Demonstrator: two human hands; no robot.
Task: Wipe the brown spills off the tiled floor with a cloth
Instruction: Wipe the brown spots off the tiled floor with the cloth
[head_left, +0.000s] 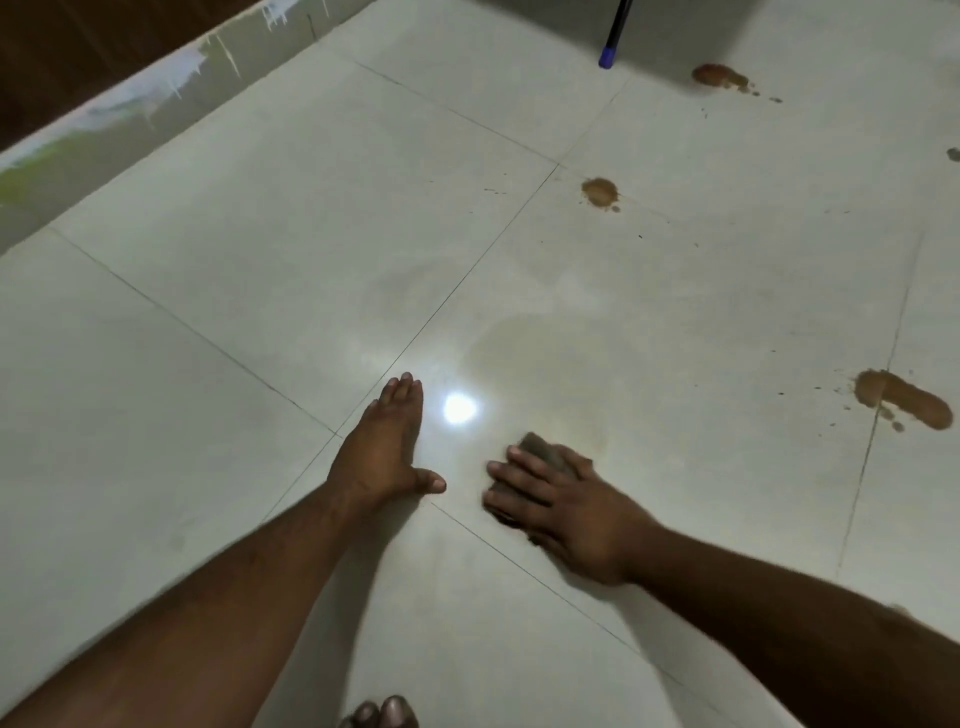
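My right hand (561, 512) presses a dark cloth (543, 451) flat-fingered onto the tiled floor (260, 234); my left hand (387, 447) rests released beside it. Brown spills (901, 397) lie toward the floor's right edge.

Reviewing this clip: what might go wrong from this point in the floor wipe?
The cloth under the right hand already looks dark, so it may smear rather than lift the three brown spills still ahead. The left hand bears flat on glossy tile near a faint wet film, and could slip.
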